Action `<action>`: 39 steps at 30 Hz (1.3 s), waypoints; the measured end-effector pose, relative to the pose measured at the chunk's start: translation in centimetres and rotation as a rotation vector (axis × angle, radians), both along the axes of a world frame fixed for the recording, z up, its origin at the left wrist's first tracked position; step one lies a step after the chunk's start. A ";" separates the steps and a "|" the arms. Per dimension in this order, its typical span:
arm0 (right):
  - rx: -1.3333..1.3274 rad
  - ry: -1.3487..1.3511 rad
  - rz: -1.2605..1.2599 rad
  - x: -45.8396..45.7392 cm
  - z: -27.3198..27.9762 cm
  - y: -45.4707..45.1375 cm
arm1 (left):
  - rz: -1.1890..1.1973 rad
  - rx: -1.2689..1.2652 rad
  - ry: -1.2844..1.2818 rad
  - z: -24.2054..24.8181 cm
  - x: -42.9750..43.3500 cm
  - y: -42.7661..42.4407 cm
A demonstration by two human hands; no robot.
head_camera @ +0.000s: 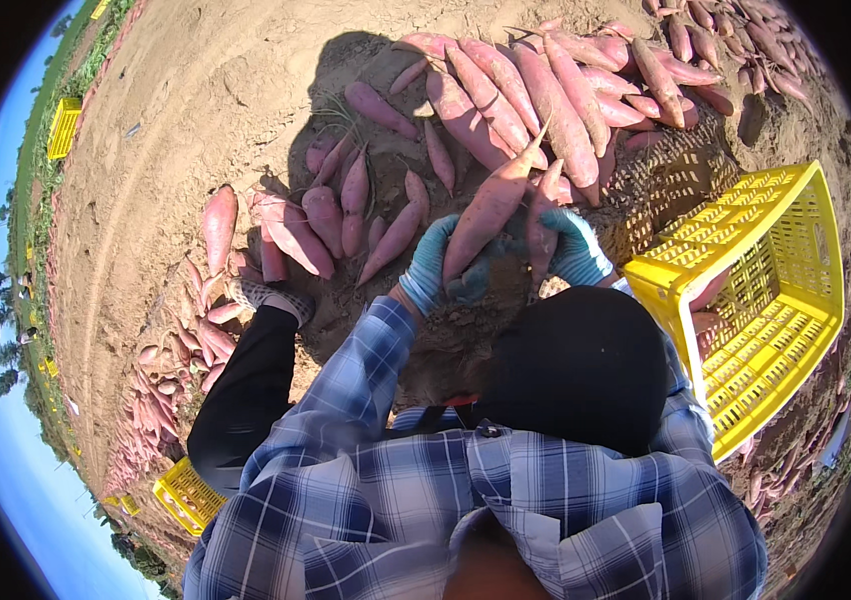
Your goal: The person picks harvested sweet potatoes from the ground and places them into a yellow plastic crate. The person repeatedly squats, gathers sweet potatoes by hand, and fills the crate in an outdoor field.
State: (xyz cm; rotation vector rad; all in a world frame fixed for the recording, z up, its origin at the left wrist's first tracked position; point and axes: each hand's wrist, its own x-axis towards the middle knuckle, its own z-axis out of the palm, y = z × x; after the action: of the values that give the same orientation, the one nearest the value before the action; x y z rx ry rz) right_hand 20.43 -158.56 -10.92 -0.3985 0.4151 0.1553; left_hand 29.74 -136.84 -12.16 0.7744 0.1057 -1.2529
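Note:
My left hand [429,264], in a striped teal glove, is closed around the lower end of a large pink sweet potato [491,208] with a thin pointed tip. Just to its right, my right hand [574,244], gloved alike, holds a smaller sweet potato [542,225] upright. Beyond both hands lies a heap of large sweet potatoes [557,97] on the soil. More sweet potatoes [292,232] are spread to the left, some with thin roots or stems attached. A yellow plastic crate [763,360] lies tipped at the right, with a few sweet potatoes [709,289] partly visible inside.
My shoe [269,296] rests beside the left group of sweet potatoes. A long row of smaller ones [148,420] runs off at lower left, near another yellow crate [189,495]. A further pile [748,37] lies at upper right. Another yellow crate [64,129] stands far left.

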 end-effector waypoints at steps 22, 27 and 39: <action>-0.692 0.287 -1.020 -18.2 18.4 -25.7 | -0.069 0.573 -0.801 3.7 10.1 -0.7; -0.762 1.052 -0.631 -23.3 6.1 -33.5 | -0.148 0.579 -0.723 -8.5 7.2 10.3; -1.683 1.485 1.219 -30.9 -0.8 -32.0 | -0.277 0.759 -0.942 -4.2 5.7 9.2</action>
State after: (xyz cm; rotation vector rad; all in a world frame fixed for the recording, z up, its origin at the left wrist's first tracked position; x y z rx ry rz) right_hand -10.42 -190.51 -11.72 -2.2261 1.7227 1.3758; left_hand 35.42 -127.66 -16.40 2.0232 -0.3255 -0.9701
